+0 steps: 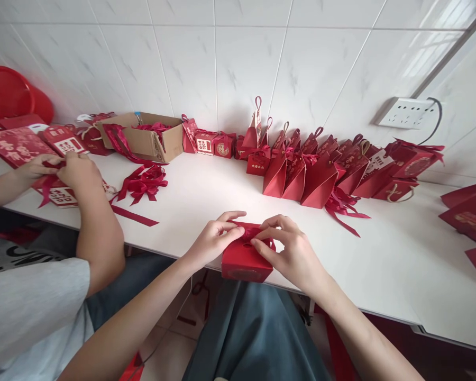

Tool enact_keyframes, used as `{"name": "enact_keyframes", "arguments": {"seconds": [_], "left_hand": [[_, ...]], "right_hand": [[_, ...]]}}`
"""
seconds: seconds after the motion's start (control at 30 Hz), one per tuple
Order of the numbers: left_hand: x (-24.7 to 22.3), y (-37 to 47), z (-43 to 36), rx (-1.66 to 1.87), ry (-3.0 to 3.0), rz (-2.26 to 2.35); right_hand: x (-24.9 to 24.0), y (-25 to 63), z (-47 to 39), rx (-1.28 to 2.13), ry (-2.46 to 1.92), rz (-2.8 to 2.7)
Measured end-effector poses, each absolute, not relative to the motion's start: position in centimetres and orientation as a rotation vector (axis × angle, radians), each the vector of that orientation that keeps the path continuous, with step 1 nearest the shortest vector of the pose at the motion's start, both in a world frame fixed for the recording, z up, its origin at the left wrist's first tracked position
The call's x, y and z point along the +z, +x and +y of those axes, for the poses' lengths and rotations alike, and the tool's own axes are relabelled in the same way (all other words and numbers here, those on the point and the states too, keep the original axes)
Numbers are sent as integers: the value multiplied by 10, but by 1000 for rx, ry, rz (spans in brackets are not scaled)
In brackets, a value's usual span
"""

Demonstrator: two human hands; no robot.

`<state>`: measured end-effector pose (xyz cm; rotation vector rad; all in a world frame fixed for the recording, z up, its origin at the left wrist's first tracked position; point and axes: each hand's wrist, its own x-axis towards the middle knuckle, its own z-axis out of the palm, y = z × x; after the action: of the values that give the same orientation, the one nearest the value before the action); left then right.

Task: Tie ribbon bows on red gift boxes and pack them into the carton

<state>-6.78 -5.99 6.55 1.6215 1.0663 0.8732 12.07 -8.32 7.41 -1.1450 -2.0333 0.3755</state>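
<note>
A small red gift box (pixel 246 271) sits at the table's front edge, straight ahead of me. Dark red ribbon (pixel 249 234) is gathered on its top. My left hand (pixel 219 236) reaches in from the left, thumb and a bent finger closed at the ribbon, with the index finger stretched over the box's far side. From the right, my right hand (pixel 287 246) pinches the ribbon between thumb and fingers. The fingers partly hide the ribbon, so its knot or loops are not plain to see.
Finished-looking red boxes (pixel 317 180) stand along the wall, with loose ribbons (pixel 343 205) beside them. Further left are a ribbon pile (pixel 145 182) and a cardboard box (pixel 170 145). A co-worker's hands (pixel 73 169) handle red boxes at left. A power strip (pixel 406 113) hangs on the wall.
</note>
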Motion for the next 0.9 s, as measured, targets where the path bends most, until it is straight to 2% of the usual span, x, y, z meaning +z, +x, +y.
{"name": "enact_keyframes", "arguments": {"seconds": [0.3,0.6,0.9], "left_hand": [[65,-68,-62,891,1767,1100],[67,-64,-83,1151,2247,1506],[71,-65,-92,967,1669,1385]], "right_hand": [[70,110,-81,444,-1227,-1993],[84,110,-77,568,-1318,-2080],[102,120,-73,679,-1381,-2267]]}}
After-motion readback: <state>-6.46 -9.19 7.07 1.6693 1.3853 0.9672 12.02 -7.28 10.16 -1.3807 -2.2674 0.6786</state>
